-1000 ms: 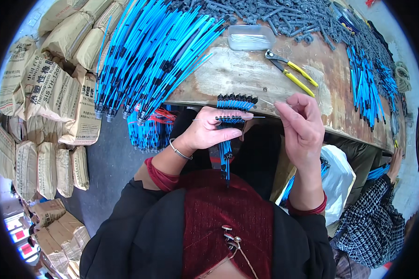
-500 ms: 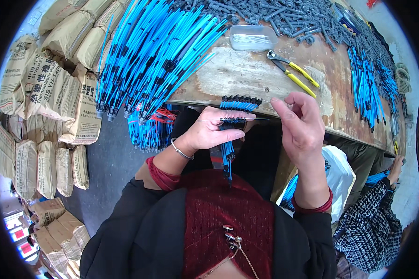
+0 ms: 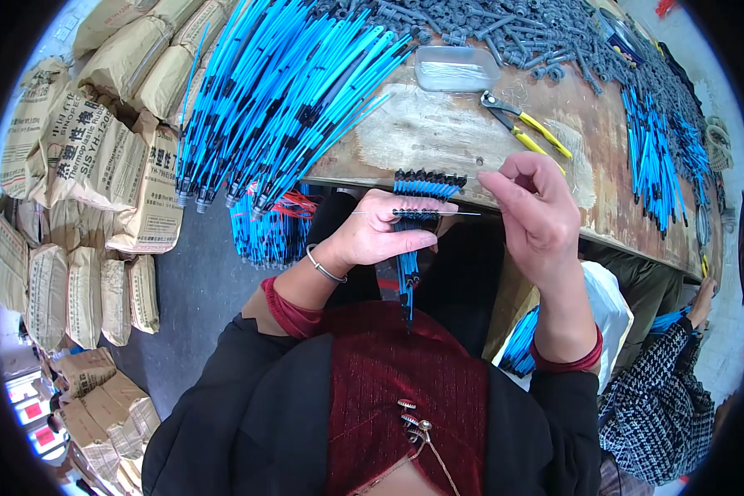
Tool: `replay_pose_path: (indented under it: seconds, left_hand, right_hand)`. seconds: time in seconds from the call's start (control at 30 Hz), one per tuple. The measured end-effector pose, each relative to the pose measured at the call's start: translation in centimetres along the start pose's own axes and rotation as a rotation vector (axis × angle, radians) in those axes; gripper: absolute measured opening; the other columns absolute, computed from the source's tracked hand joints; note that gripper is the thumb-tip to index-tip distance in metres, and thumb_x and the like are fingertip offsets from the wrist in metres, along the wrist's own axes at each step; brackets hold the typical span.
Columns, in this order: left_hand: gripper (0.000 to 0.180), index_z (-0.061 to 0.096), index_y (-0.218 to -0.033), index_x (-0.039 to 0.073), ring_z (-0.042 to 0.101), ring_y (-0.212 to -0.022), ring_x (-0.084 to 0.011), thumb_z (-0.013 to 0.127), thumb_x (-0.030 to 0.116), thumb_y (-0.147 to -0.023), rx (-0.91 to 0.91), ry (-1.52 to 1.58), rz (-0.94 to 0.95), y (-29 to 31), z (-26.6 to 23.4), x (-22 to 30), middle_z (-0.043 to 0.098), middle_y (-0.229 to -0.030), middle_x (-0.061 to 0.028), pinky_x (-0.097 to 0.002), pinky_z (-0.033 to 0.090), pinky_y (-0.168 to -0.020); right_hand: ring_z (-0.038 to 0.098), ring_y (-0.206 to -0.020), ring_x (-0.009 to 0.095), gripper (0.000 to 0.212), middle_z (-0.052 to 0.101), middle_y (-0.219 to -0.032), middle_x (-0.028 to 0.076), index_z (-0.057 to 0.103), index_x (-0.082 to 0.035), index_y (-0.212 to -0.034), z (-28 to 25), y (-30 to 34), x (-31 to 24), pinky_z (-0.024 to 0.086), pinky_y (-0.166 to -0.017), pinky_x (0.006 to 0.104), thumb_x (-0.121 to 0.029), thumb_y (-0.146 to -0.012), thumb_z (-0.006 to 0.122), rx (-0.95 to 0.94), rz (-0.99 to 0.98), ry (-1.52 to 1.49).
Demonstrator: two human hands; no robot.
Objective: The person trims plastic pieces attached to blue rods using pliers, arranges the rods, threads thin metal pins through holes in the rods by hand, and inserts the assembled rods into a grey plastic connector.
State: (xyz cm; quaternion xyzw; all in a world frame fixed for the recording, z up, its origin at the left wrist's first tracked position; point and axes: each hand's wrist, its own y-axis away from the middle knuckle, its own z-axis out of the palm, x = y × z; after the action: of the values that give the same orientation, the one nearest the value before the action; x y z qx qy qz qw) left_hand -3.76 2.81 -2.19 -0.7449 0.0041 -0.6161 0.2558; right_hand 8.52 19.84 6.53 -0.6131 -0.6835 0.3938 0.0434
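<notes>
My left hand (image 3: 388, 223) is closed round a bundle of blue plastic strips with black ends (image 3: 426, 183), in front of the table edge. The black ends stand in a row above the fingers, and the blue tails hang below the hand. A thin straight metal wire (image 3: 467, 214) crosses the bundle sideways and sticks out at both sides of the hand. To the right, apart from the bundle, my right hand (image 3: 539, 211) is raised with its fingers curled and drawn together. Whatever its fingertips hold, if anything, is too small to make out.
On the wooden table (image 3: 422, 124) lie a large pile of blue strips (image 3: 281, 91), a clear tray of wires (image 3: 457, 69), yellow-handled pliers (image 3: 527, 132) and heaped grey plastic fittings (image 3: 512, 33). Paper sacks (image 3: 99, 157) are stacked at left. Another person's checked sleeve (image 3: 657, 405) shows at right.
My right hand has shifted very slightly, with its fingers still curled. My left hand keeps its hold on the bundle. The whole view has moved a little.
</notes>
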Motion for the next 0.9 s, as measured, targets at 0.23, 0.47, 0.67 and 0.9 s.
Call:
replay_pose_path:
  seconds: [0.23,0.47,0.67,0.9]
  left_hand:
    - [0.034,0.06,-0.11,0.0,0.063,-0.081,-0.0171,0.066,0.008,-0.078,0.002,0.066,-0.035,0.0,0.1,0.3,0.066,-0.092,-0.0115,-0.0292,0.049,-0.075]
    - [0.032,0.061,-0.111,0.002,0.064,-0.071,-0.0137,0.066,0.008,-0.079,0.006,0.045,0.004,0.0,0.1,0.2,0.066,-0.084,-0.009,-0.0268,0.052,-0.068]
    - [0.032,0.061,-0.111,0.002,0.064,-0.072,-0.0129,0.065,0.008,-0.079,0.0,0.067,-0.023,0.0,0.3,0.3,0.066,-0.082,-0.0083,-0.0266,0.051,-0.069]
    - [0.032,0.061,-0.11,0.001,0.064,-0.073,-0.0128,0.065,0.007,-0.08,-0.005,0.123,-0.039,0.2,0.4,0.3,0.067,-0.088,-0.0086,-0.0268,0.051,-0.071]
  right_hand:
    - [0.054,-0.07,0.018,0.027,0.052,-0.082,0.009,0.065,0.0,-0.092,0.3,0.0,-0.2,0.043,-0.058,0.0247,0.013,-0.069,0.06,0.032,0.036,-0.108]
    - [0.055,-0.071,0.018,0.025,0.053,-0.082,0.009,0.064,0.0,-0.092,-0.4,-0.4,-0.4,0.043,-0.058,0.025,0.012,-0.071,0.06,-0.013,-0.048,0.05]
    - [0.055,-0.071,0.018,0.016,0.055,-0.082,0.009,0.063,0.001,-0.09,0.6,0.2,-0.4,0.044,-0.06,0.0252,0.007,-0.076,0.061,0.014,0.126,-0.207]
    - [0.059,-0.074,0.025,0.016,0.058,-0.083,0.011,0.062,0.0,-0.088,0.7,0.1,0.1,0.047,-0.064,0.0311,0.006,-0.073,0.061,-0.037,0.175,-0.33]
